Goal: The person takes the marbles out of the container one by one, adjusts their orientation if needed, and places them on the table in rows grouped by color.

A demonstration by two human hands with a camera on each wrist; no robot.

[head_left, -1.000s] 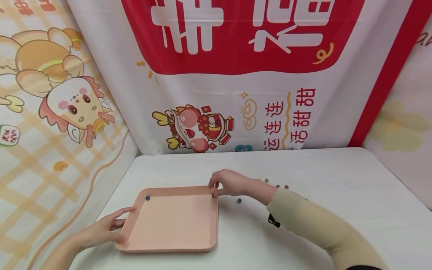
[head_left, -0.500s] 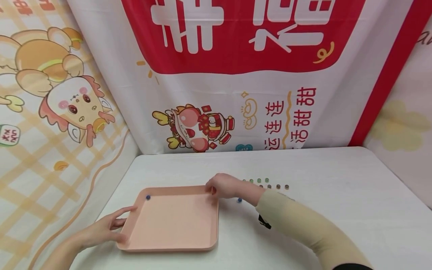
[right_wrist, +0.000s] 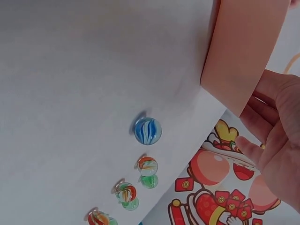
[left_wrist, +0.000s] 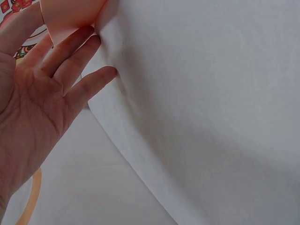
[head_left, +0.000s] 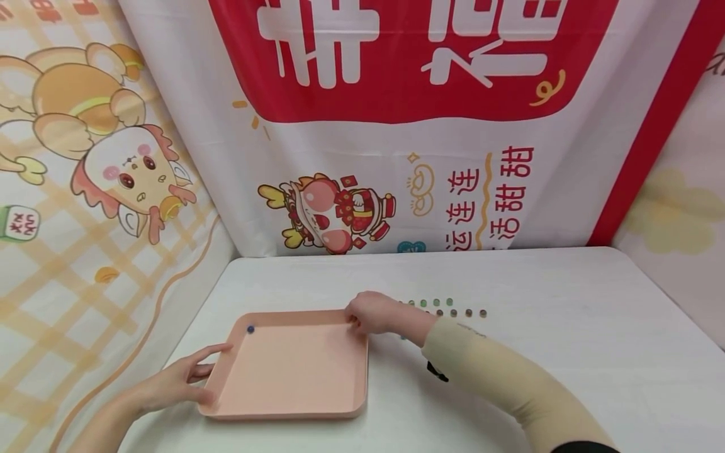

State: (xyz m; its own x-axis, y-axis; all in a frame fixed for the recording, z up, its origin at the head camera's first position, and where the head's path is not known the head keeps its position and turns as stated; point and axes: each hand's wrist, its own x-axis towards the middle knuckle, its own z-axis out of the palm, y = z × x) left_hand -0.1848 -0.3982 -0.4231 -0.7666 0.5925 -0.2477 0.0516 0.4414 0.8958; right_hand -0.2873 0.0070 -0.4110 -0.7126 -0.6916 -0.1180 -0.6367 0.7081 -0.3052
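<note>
A pink rectangular tray (head_left: 306, 371) lies on the table, with a dark blue marble (head_left: 251, 329) in its far left corner. My left hand (head_left: 175, 380) holds the tray's left side, thumb and index finger at the rim. In the left wrist view the other fingers (left_wrist: 77, 65) lie against the outside. At the far right corner, my right hand (head_left: 376, 313) reaches over the rim with bent fingers. Its fingertips are behind the tray wall (right_wrist: 243, 51) in the right wrist view, so whatever they hold is hidden. A blue-and-white glass marble (right_wrist: 147, 131) lies just outside that corner.
Beyond my right forearm lie two rows of marbles: green ones (head_left: 436, 302) farther back and brownish-looking ones (head_left: 454, 313) nearer. The right wrist view shows orange-and-white swirls (right_wrist: 147, 165) in the nearer row. A printed cloth (head_left: 430, 189) hangs behind the white table (head_left: 538, 346).
One second ago my right hand pinched a blue marble at the far right corner. Since then the hand has shifted slightly left and covers that spot. My left hand stays at the tray's left side.
</note>
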